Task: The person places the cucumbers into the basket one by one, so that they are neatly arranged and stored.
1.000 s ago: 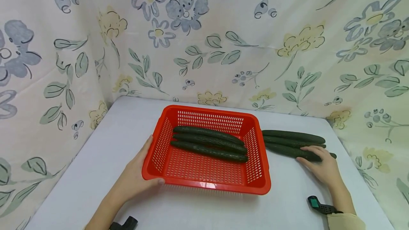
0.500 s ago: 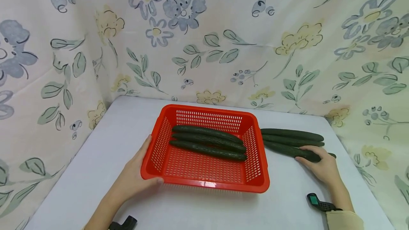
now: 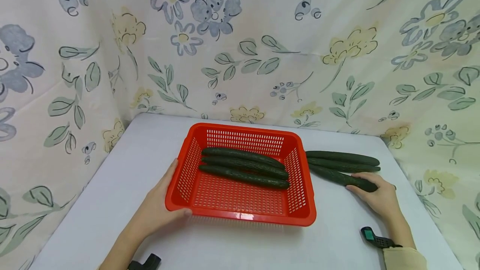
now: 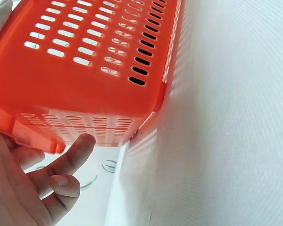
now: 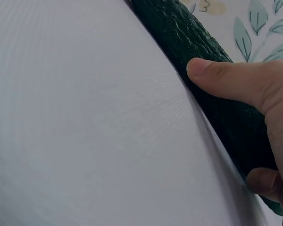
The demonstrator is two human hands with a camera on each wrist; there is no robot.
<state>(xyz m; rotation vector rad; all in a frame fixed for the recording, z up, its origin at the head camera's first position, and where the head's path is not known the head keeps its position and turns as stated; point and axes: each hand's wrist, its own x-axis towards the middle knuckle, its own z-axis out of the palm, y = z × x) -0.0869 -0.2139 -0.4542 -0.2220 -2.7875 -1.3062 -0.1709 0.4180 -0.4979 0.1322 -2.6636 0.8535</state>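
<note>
A red plastic basket [image 3: 240, 216] with slotted walls stands mid-table, three dark green cucumbers [image 3: 243, 177] lying side by side in it. At its left front corner my left hand [image 3: 155, 209] holds the rim, thumb at the front edge. The left wrist view shows several bent fingers [image 4: 68, 157] under the rim, outside the slotted wall. Right of the basket, my right hand [image 3: 378, 197] grips the nearest of three more cucumbers by its right part. In the right wrist view the thumb [image 5: 217, 77] lies across this cucumber [image 5: 179, 33], close along the white tabletop.
Two other cucumbers [image 3: 341, 158] lie just behind the gripped one, their left ends beside the basket's right wall. A floral cloth [image 3: 240, 70] rises behind the white table [image 3: 123, 170] and along both sides. Black straps [image 3: 378, 240] sit on both wrists.
The gripped cucumber has turned slightly, its right part coming away from the two behind it, and my right hand now covers most of its right end. The left hand and basket hold still.
</note>
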